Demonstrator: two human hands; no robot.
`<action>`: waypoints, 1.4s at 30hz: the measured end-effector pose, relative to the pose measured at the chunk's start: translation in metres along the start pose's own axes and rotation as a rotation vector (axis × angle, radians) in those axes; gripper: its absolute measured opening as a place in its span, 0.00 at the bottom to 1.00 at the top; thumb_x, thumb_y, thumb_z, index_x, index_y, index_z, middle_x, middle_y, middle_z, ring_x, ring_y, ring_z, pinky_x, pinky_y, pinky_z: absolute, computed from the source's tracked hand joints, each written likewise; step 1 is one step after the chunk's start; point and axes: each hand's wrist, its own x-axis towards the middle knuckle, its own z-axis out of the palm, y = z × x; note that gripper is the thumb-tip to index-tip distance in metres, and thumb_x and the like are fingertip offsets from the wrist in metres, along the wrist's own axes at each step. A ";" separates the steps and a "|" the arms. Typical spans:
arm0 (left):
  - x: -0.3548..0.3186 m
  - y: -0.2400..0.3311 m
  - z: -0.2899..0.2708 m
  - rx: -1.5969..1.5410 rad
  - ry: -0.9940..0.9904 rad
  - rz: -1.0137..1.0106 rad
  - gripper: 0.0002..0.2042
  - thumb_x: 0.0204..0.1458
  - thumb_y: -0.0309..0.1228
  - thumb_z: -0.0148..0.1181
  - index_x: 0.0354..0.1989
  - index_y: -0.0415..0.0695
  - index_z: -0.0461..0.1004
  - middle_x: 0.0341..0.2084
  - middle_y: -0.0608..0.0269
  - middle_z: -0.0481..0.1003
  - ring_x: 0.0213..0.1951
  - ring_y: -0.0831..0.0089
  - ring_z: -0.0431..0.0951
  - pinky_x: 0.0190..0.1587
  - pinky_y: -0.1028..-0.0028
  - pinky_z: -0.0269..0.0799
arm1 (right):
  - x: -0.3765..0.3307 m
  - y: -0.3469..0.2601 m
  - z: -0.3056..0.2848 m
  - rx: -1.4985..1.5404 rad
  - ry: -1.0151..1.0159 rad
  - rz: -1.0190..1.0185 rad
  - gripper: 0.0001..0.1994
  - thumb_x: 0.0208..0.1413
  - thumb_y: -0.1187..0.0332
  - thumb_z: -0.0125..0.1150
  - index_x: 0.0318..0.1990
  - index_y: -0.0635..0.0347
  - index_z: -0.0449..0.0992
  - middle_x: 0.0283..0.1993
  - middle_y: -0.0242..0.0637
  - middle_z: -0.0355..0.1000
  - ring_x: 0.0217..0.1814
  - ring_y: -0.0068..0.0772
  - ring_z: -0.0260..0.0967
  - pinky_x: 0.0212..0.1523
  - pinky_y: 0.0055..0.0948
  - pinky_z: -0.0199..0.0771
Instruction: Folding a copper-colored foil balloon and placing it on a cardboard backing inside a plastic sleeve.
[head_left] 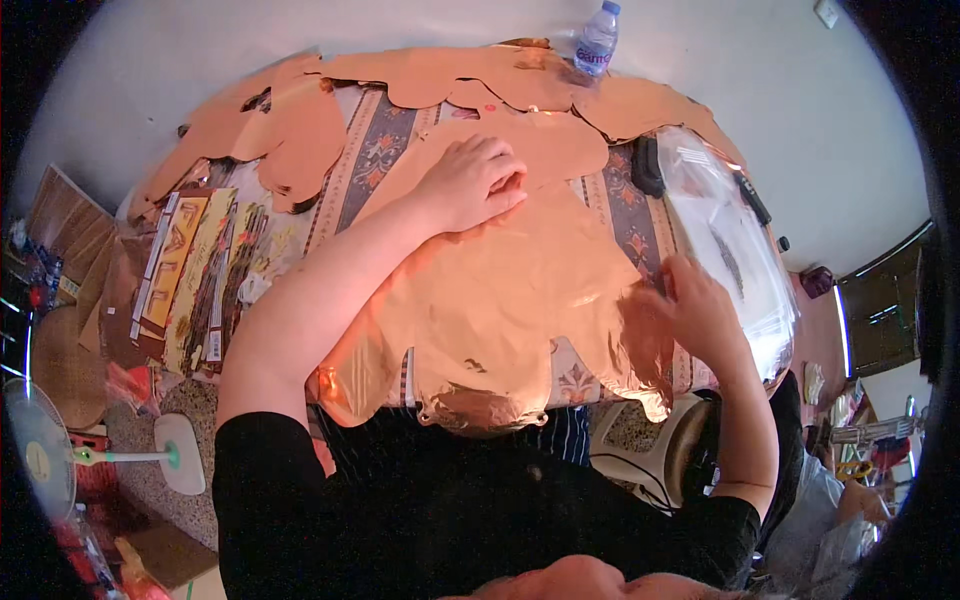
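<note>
A large shiny copper-coloured foil balloon (510,300) lies flat on the table in front of me, its scalloped edge hanging over the near side. My left hand (470,185) presses palm-down on its far part, fingers curled. My right hand (690,305) pinches the foil's right edge, lifting it a little. More flat copper foil shapes (300,130) lie spread over the far and left parts of the table.
A plastic water bottle (597,38) stands at the far edge. A clear plastic bag (730,240) lies at the right, a dark remote-like object (647,165) beside it. Printed card packs (190,270) lie at the left. A fan (40,455) stands on the floor lower left.
</note>
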 end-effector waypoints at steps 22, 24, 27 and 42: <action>0.001 0.001 0.001 -0.001 0.007 0.018 0.17 0.52 0.43 0.54 0.45 0.46 0.73 0.47 0.65 0.73 0.52 0.61 0.68 0.55 0.61 0.62 | 0.019 -0.053 -0.025 1.121 -0.227 0.200 0.12 0.53 0.80 0.55 0.43 0.55 0.66 0.24 0.21 0.64 0.19 0.09 0.57 0.16 0.12 0.49; 0.002 0.000 0.001 0.000 -0.012 0.027 0.17 0.52 0.42 0.55 0.46 0.46 0.73 0.47 0.64 0.73 0.52 0.60 0.68 0.55 0.61 0.62 | 0.031 -0.078 -0.020 1.281 -0.377 0.138 0.12 0.55 0.80 0.56 0.45 0.57 0.66 0.24 0.22 0.65 0.18 0.11 0.58 0.14 0.14 0.50; 0.004 -0.003 0.003 0.003 -0.007 0.058 0.17 0.52 0.40 0.55 0.48 0.46 0.73 0.47 0.63 0.73 0.52 0.60 0.68 0.55 0.62 0.63 | 0.054 -0.103 0.006 1.203 -0.519 -0.159 0.11 0.57 0.79 0.54 0.47 0.59 0.66 0.22 0.26 0.64 0.18 0.15 0.61 0.16 0.18 0.56; 0.006 0.006 0.001 -0.016 -0.091 -0.044 0.17 0.54 0.43 0.54 0.49 0.48 0.72 0.50 0.65 0.70 0.56 0.61 0.64 0.58 0.61 0.59 | 0.100 -0.019 0.040 0.084 0.067 -0.301 0.11 0.56 0.65 0.53 0.30 0.65 0.74 0.32 0.43 0.70 0.34 0.43 0.71 0.35 0.40 0.69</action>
